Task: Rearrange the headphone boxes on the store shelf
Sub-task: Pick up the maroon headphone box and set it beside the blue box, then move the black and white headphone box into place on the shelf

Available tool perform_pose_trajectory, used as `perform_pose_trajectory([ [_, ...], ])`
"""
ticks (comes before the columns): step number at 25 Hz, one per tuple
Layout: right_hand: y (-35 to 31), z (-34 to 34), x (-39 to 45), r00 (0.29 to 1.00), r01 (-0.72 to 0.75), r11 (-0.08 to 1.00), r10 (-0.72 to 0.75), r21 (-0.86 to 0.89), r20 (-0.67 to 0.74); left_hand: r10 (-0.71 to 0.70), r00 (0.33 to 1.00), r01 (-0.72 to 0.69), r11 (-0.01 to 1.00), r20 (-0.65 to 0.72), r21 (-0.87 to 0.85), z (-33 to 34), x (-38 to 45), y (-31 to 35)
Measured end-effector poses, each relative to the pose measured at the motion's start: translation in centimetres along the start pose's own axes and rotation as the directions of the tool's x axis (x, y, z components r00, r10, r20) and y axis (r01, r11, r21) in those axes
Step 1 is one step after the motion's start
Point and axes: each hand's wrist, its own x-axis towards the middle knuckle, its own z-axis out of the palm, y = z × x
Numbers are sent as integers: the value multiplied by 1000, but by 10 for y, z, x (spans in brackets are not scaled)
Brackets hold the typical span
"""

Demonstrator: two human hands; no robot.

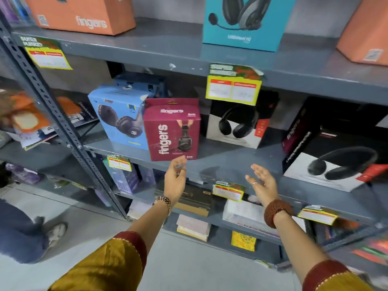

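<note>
A maroon "fingers" headphone box (172, 129) stands upright at the front of the grey middle shelf (226, 162), touching a light blue headphone box (119, 116) on its left. A black and white headphone box (237, 124) stands further right, and a larger black and white one (333, 152) at the far right. My left hand (175, 177) is just below the maroon box's lower edge, fingers apart, holding nothing. My right hand (261, 182) hovers in front of the shelf edge, palm open and empty.
The upper shelf carries an orange "fingers" box (84, 13), a teal headset box (245, 22) and another orange box (365, 32). Yellow price tags (233, 89) hang from shelf edges. Lower shelves hold assorted boxes. A person's leg and shoe (42, 234) are at the left on the floor.
</note>
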Motion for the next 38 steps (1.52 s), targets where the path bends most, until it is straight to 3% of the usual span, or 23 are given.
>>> perform_pose_trajectory([
  [5, 15, -133, -10, 987, 12, 1000, -8, 25, -159, 23, 992, -21, 1000, 124, -22, 111, -34, 27],
  [10, 16, -239, 1, 924, 23, 996, 11, 86, -381, 45, 976, -40, 999, 215, -27, 209, -52, 52],
  [15, 3, -277, 27, 886, 32, 987, 44, 155, -462, 7, 921, -22, 999, 389, 32, 274, -46, 75],
  [19, 4, -291, 55, 887, -5, 979, 99, 206, -451, -32, 901, 5, 998, 432, 63, 310, -26, 81],
  [26, 17, -299, 79, 923, -86, 979, 149, 185, -355, -15, 917, -17, 997, 400, 76, 335, 0, 61],
  [31, 18, -298, 67, 914, -61, 989, 109, 133, -392, 18, 941, -41, 997, 337, 62, 329, -9, 66],
  [35, 22, -301, 38, 904, -66, 998, 53, -16, -424, 52, 976, -111, 954, 210, 279, 303, -44, 83],
  [38, 19, -302, 12, 912, -51, 998, 28, -44, -410, 75, 972, -152, 923, 222, 354, 280, -69, 93],
])
